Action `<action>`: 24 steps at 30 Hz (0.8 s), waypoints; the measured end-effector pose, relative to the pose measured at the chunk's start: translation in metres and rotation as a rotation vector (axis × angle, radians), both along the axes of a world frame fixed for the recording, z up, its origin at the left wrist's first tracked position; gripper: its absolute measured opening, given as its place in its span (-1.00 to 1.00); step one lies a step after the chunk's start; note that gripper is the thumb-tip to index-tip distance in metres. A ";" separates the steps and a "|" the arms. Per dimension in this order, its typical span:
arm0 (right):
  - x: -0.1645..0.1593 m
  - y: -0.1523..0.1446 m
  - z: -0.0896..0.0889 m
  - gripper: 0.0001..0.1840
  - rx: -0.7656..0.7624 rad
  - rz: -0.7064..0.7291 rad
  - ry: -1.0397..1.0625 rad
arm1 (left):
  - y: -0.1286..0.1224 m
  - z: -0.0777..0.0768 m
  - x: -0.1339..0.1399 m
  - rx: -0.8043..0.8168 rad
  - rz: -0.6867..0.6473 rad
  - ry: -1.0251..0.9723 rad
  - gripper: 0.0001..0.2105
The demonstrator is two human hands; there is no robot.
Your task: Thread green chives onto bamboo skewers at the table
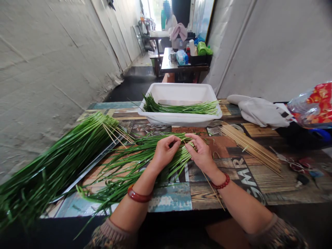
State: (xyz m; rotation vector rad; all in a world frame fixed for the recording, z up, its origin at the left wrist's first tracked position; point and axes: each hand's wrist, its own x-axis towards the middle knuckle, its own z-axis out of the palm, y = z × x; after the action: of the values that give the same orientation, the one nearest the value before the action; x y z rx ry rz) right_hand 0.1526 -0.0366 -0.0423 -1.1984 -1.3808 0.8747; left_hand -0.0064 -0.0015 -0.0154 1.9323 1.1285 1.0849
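Loose green garlic chives lie spread across the patterned tabletop, their pale stalk ends under and beside both hands. My left hand is closed in a pinch at the stalk ends, thumb and forefinger together on chives; the exact number held is hidden. Close to its right, my right hand has its thumb and fingers around a thin bamboo skewer, which slants under the palm toward the table's front edge. The skewer's tip is between the two hands, too small to make out clearly.
A large chive bundle with several skewers rests on a metal-edged tray at left. Behind the hands stands a white tub holding chives. Bamboo skewers, scissors, keys and a pale cap lie right. A person sits far back.
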 end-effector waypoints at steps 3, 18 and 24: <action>0.000 0.000 -0.001 -0.63 -0.002 -0.004 0.005 | 0.000 -0.001 0.000 -0.017 -0.012 -0.018 -0.86; 0.000 0.004 -0.007 -0.81 -0.014 -0.057 -0.026 | -0.001 0.002 0.001 0.025 -0.137 0.076 -0.87; 0.001 0.004 -0.007 -0.75 -0.051 -0.036 -0.015 | -0.001 -0.003 0.000 -0.023 -0.190 0.216 -0.76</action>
State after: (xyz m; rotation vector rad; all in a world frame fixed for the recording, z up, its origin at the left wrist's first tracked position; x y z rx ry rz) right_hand 0.1535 -0.0323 -0.0497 -1.2672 -1.3524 0.8819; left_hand -0.0066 -0.0023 -0.0188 2.1283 1.0382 0.7734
